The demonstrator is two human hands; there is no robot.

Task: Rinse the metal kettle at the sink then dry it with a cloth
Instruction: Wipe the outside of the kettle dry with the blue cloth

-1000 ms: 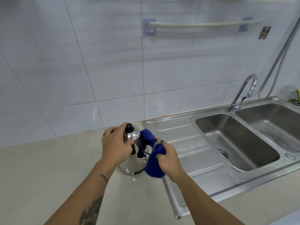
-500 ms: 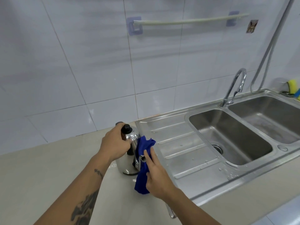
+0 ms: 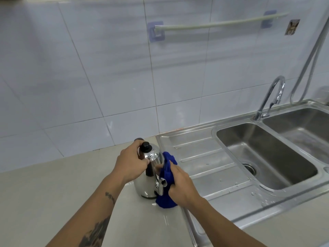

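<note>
Two hands at work on the metal kettle [image 3: 151, 177], upright on the desk [image 3: 53, 193] just left of the sink [image 3: 204, 145] drainboard. Left hand [image 3: 132, 164] clamped over the kettle's upper body beside the black lid knob [image 3: 146, 146], probably to brace it against the wiping. Right hand [image 3: 179, 182] clenched on the blue cloth [image 3: 166, 175], pressed to the kettle's right side around the spout [image 3: 162, 182], likely the hardest part to get dry. Water droplets scattered on the drainboard right of the kettle. Faucet [image 3: 270, 97] beyond, far right of the kettle, no water running. Rinsing apparently done; drying under way.
</note>
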